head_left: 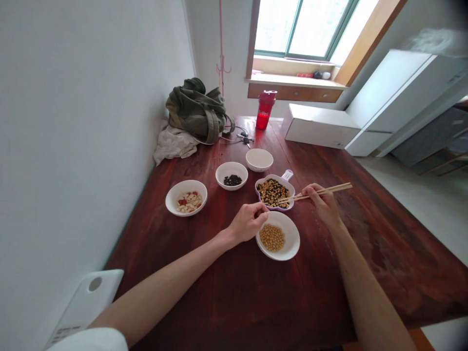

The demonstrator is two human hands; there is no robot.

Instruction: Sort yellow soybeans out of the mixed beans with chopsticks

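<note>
My left hand [248, 222] is closed at the upper left rim of a white bowl [291, 239] holding yellow soybeans [272, 238]. Its fingertips also come close to the purple-rimmed dish, and their exact contact is partly hidden. In my right hand [321, 204] is a pair of wooden chopsticks [334, 188], tips down in the dish [291, 190]. This scalloped dish has a short handle and contains mixed dark and yellow beans [271, 191]. Whether a bean sits between the tips is too small to tell.
Left of the dish stand a bowl of dark beans [232, 181] and a bowl of pale and reddish nuts [189, 201]. Behind is another white bowl [259, 160]. Farther back are a green bag [197, 111], keys [245, 139], a red shaker bottle [265, 111] and a white box [318, 126].
</note>
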